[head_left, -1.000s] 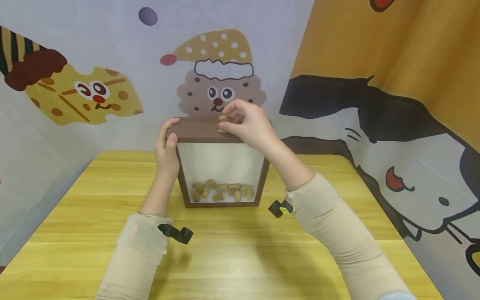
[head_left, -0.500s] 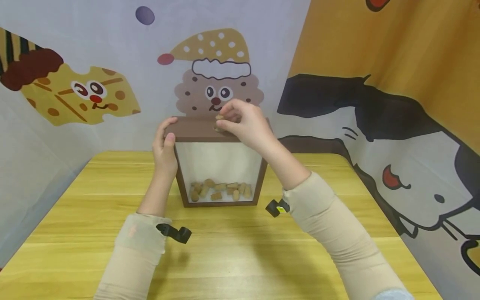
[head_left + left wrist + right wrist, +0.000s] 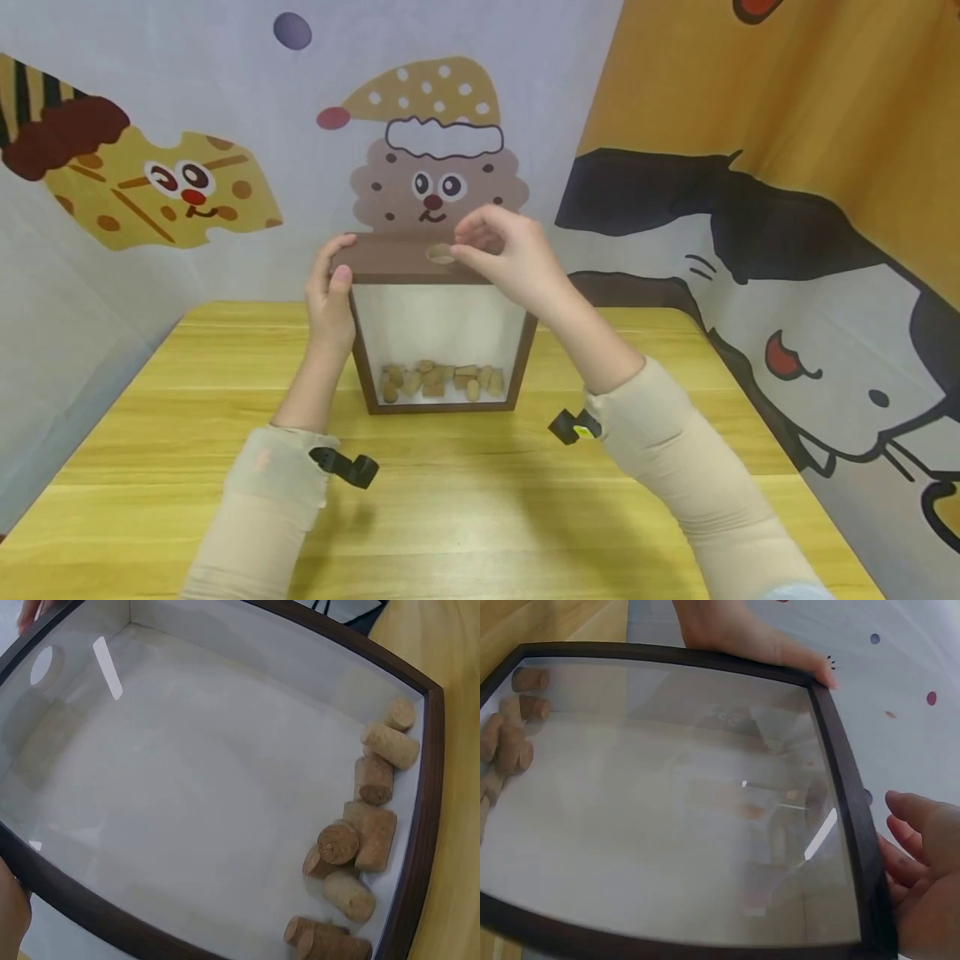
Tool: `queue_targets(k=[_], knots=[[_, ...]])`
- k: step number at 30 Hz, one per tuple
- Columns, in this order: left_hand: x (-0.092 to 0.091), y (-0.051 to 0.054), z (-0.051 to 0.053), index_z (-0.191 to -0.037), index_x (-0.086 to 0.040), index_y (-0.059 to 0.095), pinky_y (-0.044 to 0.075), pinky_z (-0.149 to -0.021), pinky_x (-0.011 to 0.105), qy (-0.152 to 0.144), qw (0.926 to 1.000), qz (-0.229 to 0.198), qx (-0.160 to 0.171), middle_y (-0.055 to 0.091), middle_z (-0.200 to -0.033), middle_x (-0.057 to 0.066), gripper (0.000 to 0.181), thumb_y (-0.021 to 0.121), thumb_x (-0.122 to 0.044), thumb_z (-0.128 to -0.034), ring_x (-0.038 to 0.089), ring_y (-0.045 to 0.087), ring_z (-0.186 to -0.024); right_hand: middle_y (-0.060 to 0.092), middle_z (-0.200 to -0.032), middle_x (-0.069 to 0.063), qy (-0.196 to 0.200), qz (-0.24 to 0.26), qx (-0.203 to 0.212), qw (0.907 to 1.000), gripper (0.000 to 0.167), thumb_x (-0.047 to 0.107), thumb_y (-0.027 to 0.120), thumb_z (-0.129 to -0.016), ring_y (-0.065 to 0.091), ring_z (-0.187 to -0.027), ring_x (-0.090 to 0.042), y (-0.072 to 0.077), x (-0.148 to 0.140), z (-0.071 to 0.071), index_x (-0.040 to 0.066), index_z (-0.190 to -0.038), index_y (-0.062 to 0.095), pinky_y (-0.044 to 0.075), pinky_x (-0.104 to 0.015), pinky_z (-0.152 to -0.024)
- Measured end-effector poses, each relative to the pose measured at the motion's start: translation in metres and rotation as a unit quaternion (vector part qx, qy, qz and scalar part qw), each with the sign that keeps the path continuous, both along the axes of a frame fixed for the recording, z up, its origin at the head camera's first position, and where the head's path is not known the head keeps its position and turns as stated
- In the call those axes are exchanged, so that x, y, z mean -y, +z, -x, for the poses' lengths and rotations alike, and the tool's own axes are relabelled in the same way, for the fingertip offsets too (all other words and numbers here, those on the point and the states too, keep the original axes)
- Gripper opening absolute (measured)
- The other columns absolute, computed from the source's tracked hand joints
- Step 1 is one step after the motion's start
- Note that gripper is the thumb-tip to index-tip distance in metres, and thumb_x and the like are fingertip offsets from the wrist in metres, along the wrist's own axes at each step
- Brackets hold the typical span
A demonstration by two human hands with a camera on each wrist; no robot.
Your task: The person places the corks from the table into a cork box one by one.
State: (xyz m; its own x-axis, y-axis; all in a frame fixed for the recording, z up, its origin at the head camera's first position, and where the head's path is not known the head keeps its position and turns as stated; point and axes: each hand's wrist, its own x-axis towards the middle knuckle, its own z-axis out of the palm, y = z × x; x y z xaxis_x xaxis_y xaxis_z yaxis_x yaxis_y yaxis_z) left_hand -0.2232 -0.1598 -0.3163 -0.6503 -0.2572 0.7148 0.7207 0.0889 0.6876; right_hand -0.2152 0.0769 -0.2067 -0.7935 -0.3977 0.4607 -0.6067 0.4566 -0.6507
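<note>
A dark brown box frame (image 3: 386, 265) with a clear front stands upright on the table. Several wine corks (image 3: 433, 385) lie along its bottom, and the left wrist view shows the corks (image 3: 376, 834) closer. My left hand (image 3: 330, 304) holds the box's upper left corner, thumb at the front and fingers over the top edge. Just right of the round hole (image 3: 440, 254) in the top, my right hand (image 3: 513, 254) hovers with thumb and fingertips apart. Nothing shows between those fingers; in the right wrist view this hand (image 3: 934, 874) is beside the frame's top edge.
The box stands toward the back of a yellow wood-grain table (image 3: 450, 500). Behind it hangs a cloth backdrop (image 3: 255, 75) printed with cartoon figures. A black wrist camera (image 3: 345, 467) sits on the left sleeve, another wrist camera (image 3: 573, 425) on the right.
The cork that my right hand pinched at the hole is gone from its fingers, and the pile inside has shifted. That hand has parted its fingertips and drawn right, uncovering the hole.
</note>
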Motion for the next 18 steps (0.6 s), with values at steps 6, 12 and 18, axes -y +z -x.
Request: queue_targets(k=[6,12,18], knots=[[0.011,0.007,-0.008,-0.134,-0.003,0.05,0.016,-0.109,0.046,-0.016,0.9959,0.05,0.075,0.043,-0.144,0.011,0.078,0.051,-0.065,-0.0866,0.022,0.03,-0.136,0.067,-0.101,0.002,-0.007,0.02,-0.023,0.9995,0.021,0.019,0.07,-0.088,0.061,-0.088,-0.01,-0.005,-0.03,-0.022,0.011,-0.108,0.065,0.048,-0.032,-0.079],[0.027,0.019,-0.022,-0.147,-0.013,0.039,0.016,-0.11,0.049,-0.041,0.9765,0.153,0.146,0.032,-0.152,0.004,0.049,0.04,-0.032,-0.1013,0.022,0.022,-0.14,0.068,-0.104,-0.002,-0.032,0.042,-0.119,0.9915,0.019,0.007,0.071,-0.086,0.061,-0.091,-0.015,-0.021,-0.068,-0.035,0.006,-0.105,0.068,0.047,-0.036,-0.082],[0.049,0.022,-0.042,-0.152,-0.021,0.028,0.023,-0.106,0.054,-0.035,0.95,0.277,0.14,0.031,-0.153,0.008,0.052,0.044,-0.026,-0.1024,0.032,0.029,-0.137,0.07,-0.102,-0.006,-0.044,0.043,-0.197,0.9785,0.024,-0.006,0.071,-0.081,0.061,-0.092,-0.016,-0.044,-0.109,-0.044,0.001,-0.103,0.068,0.045,-0.026,-0.083]])
